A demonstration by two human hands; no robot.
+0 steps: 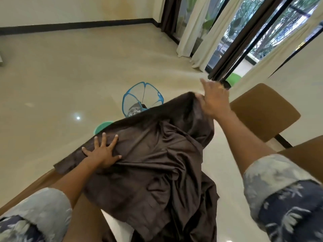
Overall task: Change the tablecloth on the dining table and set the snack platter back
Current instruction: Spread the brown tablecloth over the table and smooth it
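Brown tablecloth (157, 163) flat under L fingers (103, 139), edge between R fingers (202, 103)

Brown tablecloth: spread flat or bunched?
Bunched: the tablecloth is creased and draped; left hand presses it, right hand grips a raised edge.

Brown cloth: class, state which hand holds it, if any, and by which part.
The right hand grips the brown cloth by its raised far edge, bunched in its grip. The left hand only presses flat on it, palm down.
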